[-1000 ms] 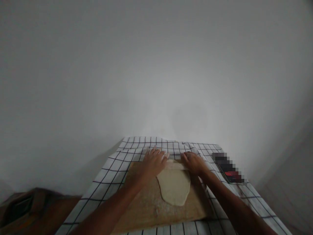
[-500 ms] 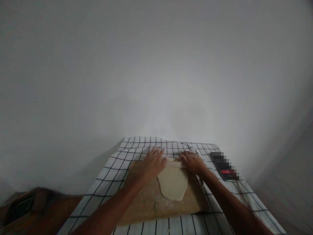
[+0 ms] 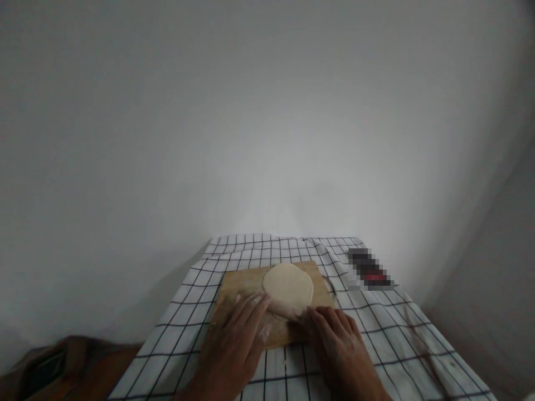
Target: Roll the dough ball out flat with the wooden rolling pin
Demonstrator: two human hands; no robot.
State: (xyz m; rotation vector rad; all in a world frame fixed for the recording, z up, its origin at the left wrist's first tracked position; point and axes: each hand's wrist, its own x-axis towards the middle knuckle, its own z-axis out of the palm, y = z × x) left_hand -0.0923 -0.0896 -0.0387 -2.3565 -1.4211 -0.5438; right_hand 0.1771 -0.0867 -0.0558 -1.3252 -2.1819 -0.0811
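Note:
A thin rolling pin, floury and pale, lies across the near part of a flattened round of dough. The dough rests on a wooden board. My left hand lies over the pin's left end, fingers stretched out and dusted with flour. On the other side my right hand covers the pin's right end with its fingers bent over it. Both ends of the pin are hidden under the hands.
A black-and-white checked cloth covers the table beneath the board. At the right lies a dark, pixelated item with a red patch. A pale wall rises behind the table. Brown furniture stands at lower left.
Both hands have drawn back towards me with the rolling pin, from the dough's far edge to its near part. The board sits farther away, and more of the dough's far side shows.

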